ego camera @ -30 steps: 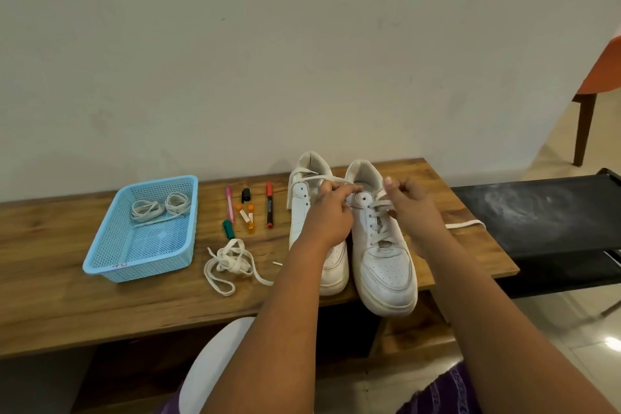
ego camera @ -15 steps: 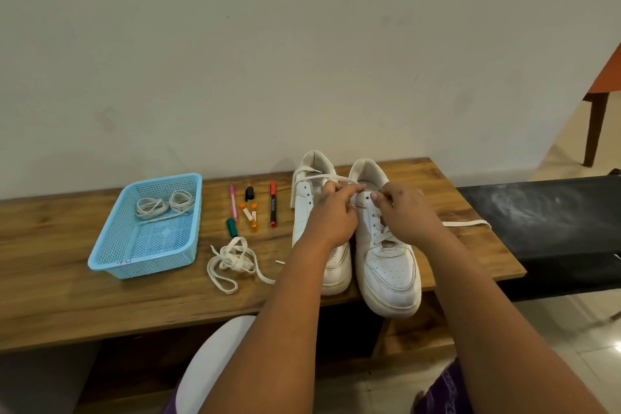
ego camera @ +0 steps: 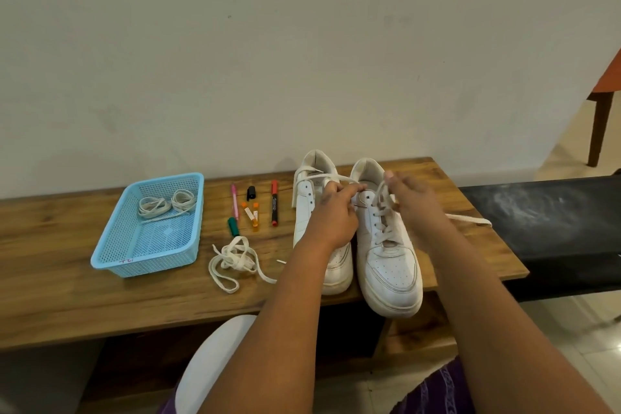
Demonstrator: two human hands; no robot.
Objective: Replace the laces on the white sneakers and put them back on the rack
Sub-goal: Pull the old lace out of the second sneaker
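Lacing the right-hand sneaker on the wooden bench

Both hands pinch the lace [ego camera: 381,202]: left hand [ego camera: 334,215] and right hand [ego camera: 415,203] over the sneaker [ego camera: 386,255] at the bench's [ego camera: 67,296] right end, beside its pair [ego camera: 311,212].

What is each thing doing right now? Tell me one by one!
Right sneaker: upright on the bench, partly laced.
Left sneaker: upright, lace not threaded.
Left hand: pinching a lace end.
Right hand: pinching the lace.
Loose lace: tangled on the bench.
Blue basket: holds two coiled laces.
Red marker: capped, lying flat.
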